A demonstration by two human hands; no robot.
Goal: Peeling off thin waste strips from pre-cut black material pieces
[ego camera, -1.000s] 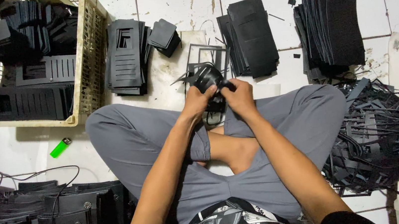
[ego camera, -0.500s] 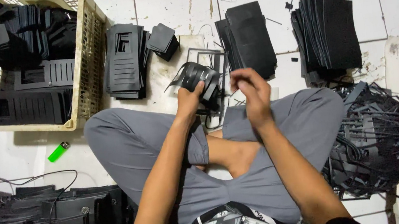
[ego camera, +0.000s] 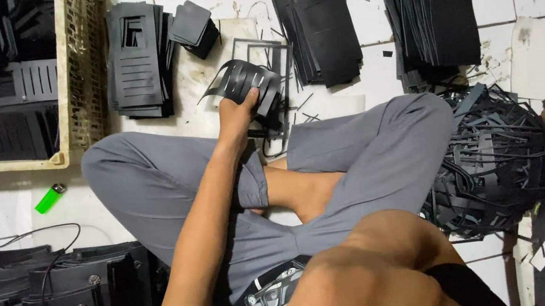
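While our left hand (ego camera: 238, 109) grips a slotted black sheet (ego camera: 244, 84), the right hand (ego camera: 362, 279) blurs close, grip unclear, beige crate (ego camera: 81, 65) cut off

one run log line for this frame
left hand: holds slotted black cutout | right hand: out of view | green lighter: on floor

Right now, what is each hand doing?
Left hand: closed on the black slotted sheet.
Right hand: cannot be told; only the forearm shows, close to the camera.
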